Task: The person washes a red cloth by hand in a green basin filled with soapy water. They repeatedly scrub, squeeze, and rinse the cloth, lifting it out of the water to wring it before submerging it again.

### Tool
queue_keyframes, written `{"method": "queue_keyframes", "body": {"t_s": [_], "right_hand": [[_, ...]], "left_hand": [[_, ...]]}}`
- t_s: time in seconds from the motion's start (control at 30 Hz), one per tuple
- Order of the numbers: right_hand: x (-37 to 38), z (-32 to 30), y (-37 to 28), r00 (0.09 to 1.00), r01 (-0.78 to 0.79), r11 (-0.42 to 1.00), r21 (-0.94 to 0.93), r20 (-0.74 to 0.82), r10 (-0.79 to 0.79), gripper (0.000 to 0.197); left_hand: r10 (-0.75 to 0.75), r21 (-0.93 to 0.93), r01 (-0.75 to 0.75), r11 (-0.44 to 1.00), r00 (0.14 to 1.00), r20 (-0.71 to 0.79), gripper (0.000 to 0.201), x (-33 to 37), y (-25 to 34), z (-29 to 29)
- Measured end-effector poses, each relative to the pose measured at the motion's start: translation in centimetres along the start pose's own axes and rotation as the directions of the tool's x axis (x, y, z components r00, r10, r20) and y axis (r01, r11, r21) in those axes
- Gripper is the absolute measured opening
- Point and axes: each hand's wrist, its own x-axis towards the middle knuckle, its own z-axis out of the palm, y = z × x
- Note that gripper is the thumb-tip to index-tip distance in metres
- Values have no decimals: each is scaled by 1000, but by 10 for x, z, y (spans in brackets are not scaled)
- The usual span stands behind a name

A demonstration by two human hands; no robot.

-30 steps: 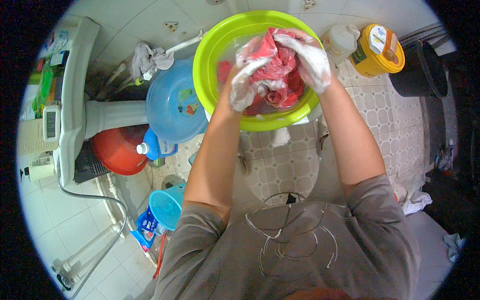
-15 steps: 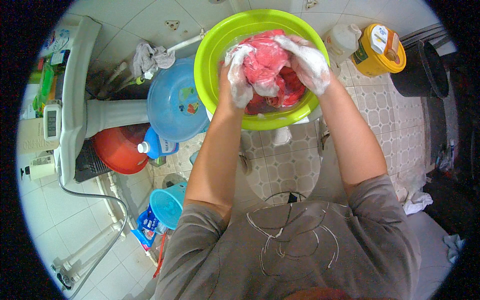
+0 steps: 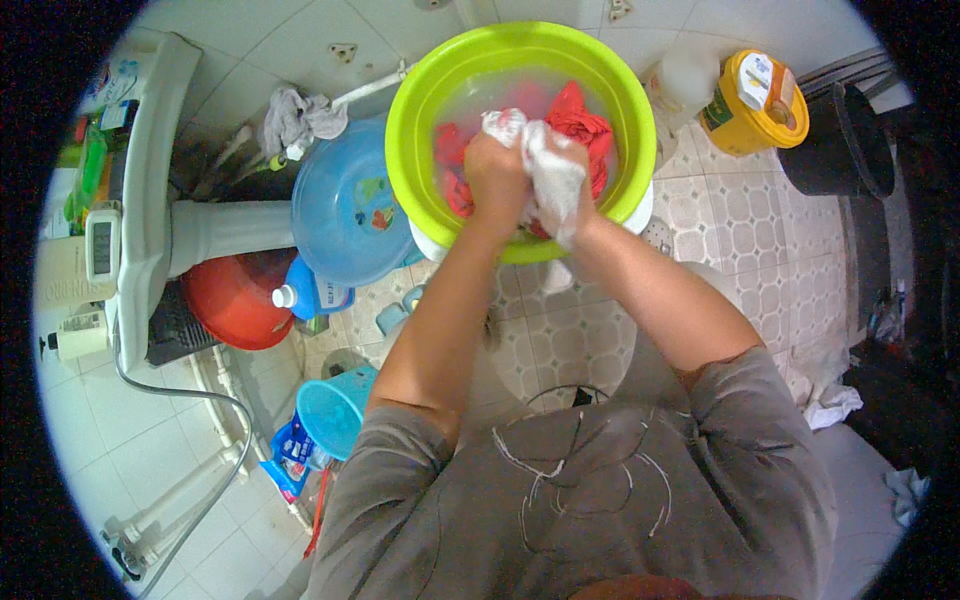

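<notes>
A lime-green basin of cloudy water holds red cloth, which spreads wet to both sides of my hands. My left hand is closed, knuckles up, over the middle of the basin. Pressed close beside it, my right hand is also closed and coated in white foam. Both seem to grip a bunched, foamy part of the red cloth; its lower part is hidden under my hands.
A clear blue basin, a red basin and a blue bottle stand left, near the white sink. At right are a cloudy plastic jug, a yellow bucket and a black bin.
My hands have come together and down toward the near side of the basin. The red cloth, earlier lifted in a foamy bundle between them, now lies spread in the water.
</notes>
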Motion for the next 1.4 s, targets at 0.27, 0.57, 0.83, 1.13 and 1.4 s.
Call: {"method": "queue_keyframes", "body": {"t_s": [0.27, 0.57, 0.83, 1.13, 1.4], "right_hand": [[1, -3, -4, 971, -225, 973, 45, 90, 220, 24], [16, -19, -5, 925, -356, 929, 102, 179, 335, 27], [39, -43, -12, 817, -473, 842, 260, 487, 309, 18], [54, -55, 4, 843, -518, 821, 240, 303, 444, 26], [11, -4, -24, 964, -264, 964, 17, -32, 264, 25]], "left_hand": [[-82, -130, 83, 988, 997, 8, 22, -2, 1, -1], [106, 70, -99, 993, 989, -103, 16, -17, 4, 24], [103, 32, -105, 994, 993, 56, 17, -28, 48, 14], [122, -43, -121, 992, 992, 23, 17, -30, 48, 17], [219, 71, -219, 973, 976, 9, 18, -16, 27, 11]]}}
